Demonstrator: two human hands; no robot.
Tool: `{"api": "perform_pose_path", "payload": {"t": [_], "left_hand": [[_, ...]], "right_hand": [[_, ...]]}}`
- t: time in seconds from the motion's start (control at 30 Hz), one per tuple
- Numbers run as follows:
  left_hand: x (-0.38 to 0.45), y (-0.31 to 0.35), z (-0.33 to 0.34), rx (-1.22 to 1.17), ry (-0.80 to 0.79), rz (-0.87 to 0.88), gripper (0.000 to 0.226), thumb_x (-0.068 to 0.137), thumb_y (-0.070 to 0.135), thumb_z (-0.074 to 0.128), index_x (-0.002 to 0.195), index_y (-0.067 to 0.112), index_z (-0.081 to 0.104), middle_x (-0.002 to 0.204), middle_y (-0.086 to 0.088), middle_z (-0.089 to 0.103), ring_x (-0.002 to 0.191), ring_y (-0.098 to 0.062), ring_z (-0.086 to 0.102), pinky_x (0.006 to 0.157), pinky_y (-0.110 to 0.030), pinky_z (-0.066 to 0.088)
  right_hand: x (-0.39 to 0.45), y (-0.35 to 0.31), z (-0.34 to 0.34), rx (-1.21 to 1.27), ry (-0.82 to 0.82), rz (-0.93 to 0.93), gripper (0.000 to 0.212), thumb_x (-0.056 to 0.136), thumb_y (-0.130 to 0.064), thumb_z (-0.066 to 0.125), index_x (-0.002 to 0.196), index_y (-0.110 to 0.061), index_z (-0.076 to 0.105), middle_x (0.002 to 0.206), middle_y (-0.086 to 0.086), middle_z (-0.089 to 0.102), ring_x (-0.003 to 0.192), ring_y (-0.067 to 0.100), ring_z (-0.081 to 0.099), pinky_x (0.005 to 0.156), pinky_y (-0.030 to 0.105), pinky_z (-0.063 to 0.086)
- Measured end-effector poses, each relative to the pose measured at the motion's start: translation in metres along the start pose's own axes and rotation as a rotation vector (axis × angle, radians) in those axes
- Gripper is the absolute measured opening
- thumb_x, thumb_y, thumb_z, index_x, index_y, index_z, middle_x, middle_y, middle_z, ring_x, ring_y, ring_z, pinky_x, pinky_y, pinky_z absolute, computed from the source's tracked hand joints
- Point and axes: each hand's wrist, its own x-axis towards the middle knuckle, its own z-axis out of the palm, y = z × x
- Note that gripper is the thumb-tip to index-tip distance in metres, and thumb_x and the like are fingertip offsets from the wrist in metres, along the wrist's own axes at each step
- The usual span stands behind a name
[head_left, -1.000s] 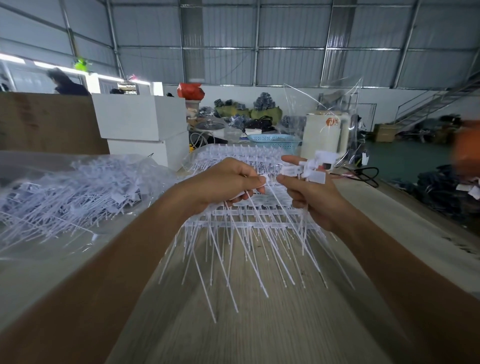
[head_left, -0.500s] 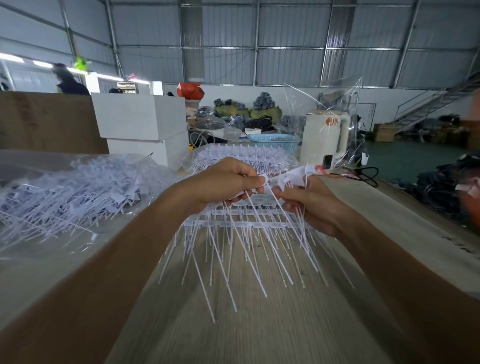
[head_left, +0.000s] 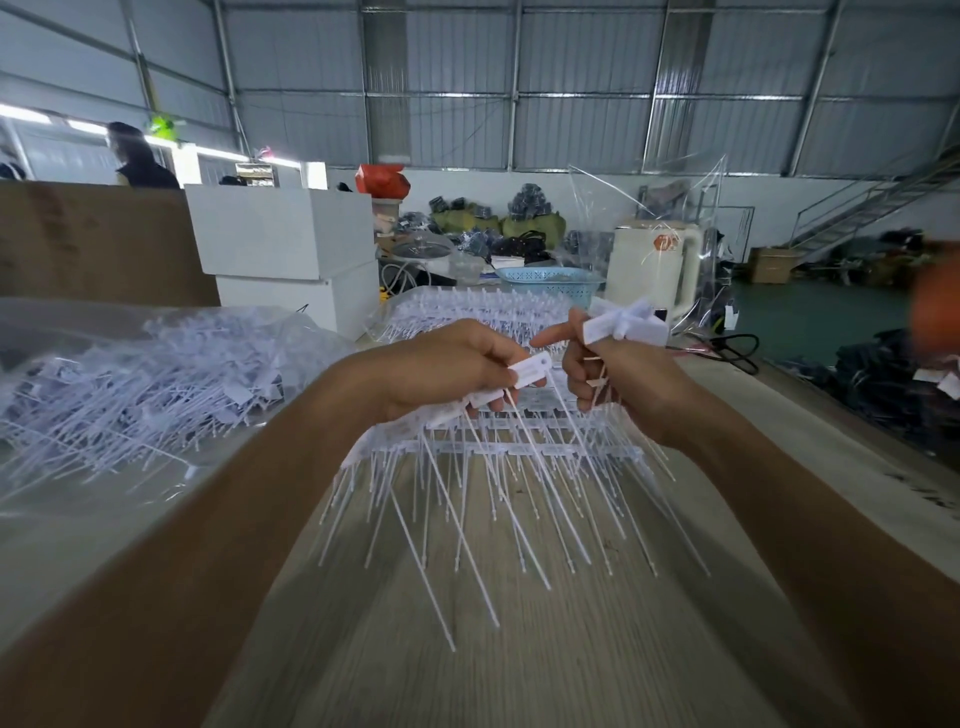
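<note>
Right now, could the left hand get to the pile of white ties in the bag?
Probably yes. The pile lies close beside that arm with nothing standing between, but the left hand pinches a white tag and would need to let go first.

A rack of white plastic ties (head_left: 519, 452) hangs mid-frame, thin tails fanning downward. A bunch of separated ties (head_left: 628, 325) stands just right of it, flat heads up.
</note>
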Motion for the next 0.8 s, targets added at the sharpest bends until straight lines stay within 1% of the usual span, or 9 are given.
{"api": "perform_pose_path", "payload": {"t": [0.1,0.2,0.27,0.33,0.4,0.5,0.57,0.7,0.8], "left_hand": [[-0.003,0.000,-0.005,0.020,0.020,0.045,0.018,0.100,0.006,0.057,0.103,0.009,0.075,0.087,-0.011,0.073,0.077,-0.016,0.064,0.069,-0.025,0.053],[-0.003,-0.001,-0.009,-0.012,0.133,0.099,0.014,0.093,0.009,0.068,0.106,0.007,0.073,0.091,-0.014,0.076,0.086,-0.025,0.073,0.086,-0.035,0.057],[-0.004,-0.002,-0.011,-0.042,0.181,0.111,0.016,0.090,0.010,0.072,0.105,0.006,0.069,0.091,-0.012,0.077,0.090,-0.024,0.074,0.089,-0.038,0.057],[-0.004,-0.001,-0.012,-0.069,0.194,0.105,0.019,0.088,0.011,0.075,0.103,0.006,0.065,0.088,-0.008,0.078,0.088,-0.022,0.074,0.084,-0.035,0.055],[-0.004,0.000,-0.011,-0.039,0.217,0.088,0.020,0.087,0.018,0.076,0.101,0.007,0.066,0.085,-0.004,0.078,0.084,-0.017,0.073,0.079,-0.033,0.054],[0.000,0.002,-0.007,0.207,0.325,0.073,0.027,0.093,0.038,0.067,0.091,0.012,0.070,0.082,0.005,0.075,0.081,-0.009,0.069,0.078,-0.030,0.052],[0.001,0.004,-0.005,0.258,0.378,0.088,0.031,0.100,0.037,0.057,0.087,0.012,0.069,0.080,0.005,0.073,0.079,-0.012,0.069,0.081,-0.032,0.054],[0.001,0.012,-0.002,0.200,0.443,0.103,0.034,0.103,0.031,0.052,0.075,0.016,0.062,0.071,0.003,0.067,0.061,-0.015,0.058,0.062,-0.025,0.045],[0.000,0.017,-0.003,-0.051,0.432,0.060,0.035,0.102,0.023,0.055,0.068,0.017,0.061,0.055,0.009,0.060,0.049,-0.005,0.050,0.051,-0.016,0.040]], "right_hand": [[-0.001,-0.013,0.007,-0.127,-0.006,-0.016,0.045,0.104,-0.048,0.046,0.107,-0.009,0.069,0.052,-0.010,0.042,0.044,0.006,0.032,0.042,0.020,0.027],[-0.006,-0.021,0.015,-0.258,-0.068,-0.081,0.026,0.094,-0.053,0.062,0.075,-0.038,0.070,0.049,-0.016,0.045,0.040,0.000,0.036,0.040,0.015,0.028],[-0.007,-0.024,0.015,-0.315,-0.121,-0.094,0.035,0.093,-0.048,0.068,0.059,-0.039,0.065,0.047,-0.015,0.039,0.041,0.001,0.031,0.040,0.015,0.027],[-0.009,-0.027,0.010,-0.350,-0.166,-0.084,0.024,0.090,-0.044,0.072,0.071,-0.030,0.069,0.050,-0.013,0.039,0.044,0.003,0.030,0.041,0.016,0.028],[-0.011,-0.029,0.005,-0.337,-0.220,-0.055,0.029,0.089,-0.039,0.074,0.087,-0.012,0.063,0.056,-0.007,0.041,0.047,0.005,0.030,0.042,0.018,0.027],[-0.012,-0.030,0.004,-0.246,-0.190,-0.028,0.026,0.099,-0.032,0.063,0.079,-0.018,0.053,0.057,-0.008,0.047,0.044,0.004,0.030,0.044,0.021,0.023],[-0.010,-0.030,0.006,-0.181,-0.149,0.002,0.031,0.103,-0.030,0.056,0.076,-0.015,0.050,0.054,-0.008,0.047,0.042,0.007,0.026,0.049,0.026,0.018],[-0.015,-0.033,0.004,-0.182,-0.179,-0.035,0.022,0.098,-0.030,0.063,0.087,-0.012,0.056,0.056,-0.003,0.053,0.048,0.012,0.024,0.050,0.028,0.015],[-0.016,-0.041,0.008,-0.244,-0.111,-0.179,0.022,0.097,-0.023,0.067,0.077,-0.017,0.060,0.059,-0.005,0.060,0.045,0.007,0.041,0.045,0.020,0.031]]}}
